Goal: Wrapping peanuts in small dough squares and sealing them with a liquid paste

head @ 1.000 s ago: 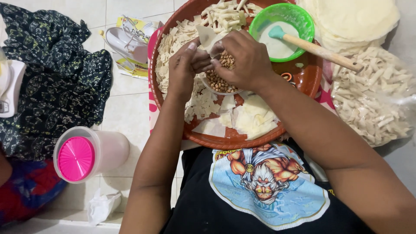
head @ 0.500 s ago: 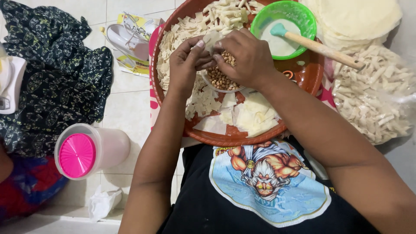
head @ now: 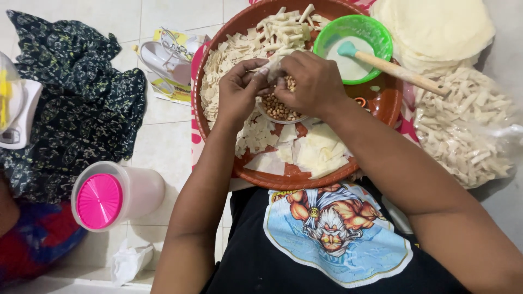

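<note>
Pale dough strip (head: 271, 68) lies crosswise, pinched between left hand (head: 239, 90) and right hand (head: 310, 81).

- Pale, glossy floor tiles (head: 163, 147) with thin grout lines, evenly lit — no hard shadows.
- A dark floral cloth (head: 71, 109) lies crumpled on the floor at one side.
- A translucent tub with a pink lid (head: 117, 196) lies tipped nearby.
- Crumpled white tissue (head: 128, 261) beside it.

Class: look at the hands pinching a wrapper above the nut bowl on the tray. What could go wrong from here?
1. The small pale wrapper pinched between the left hand and right hand might tear.
2. Nuts could drop outside the small bowl of brown nuts.
3. An elbow might nudge the wooden-handled spatula in the green plastic bowl.
</note>
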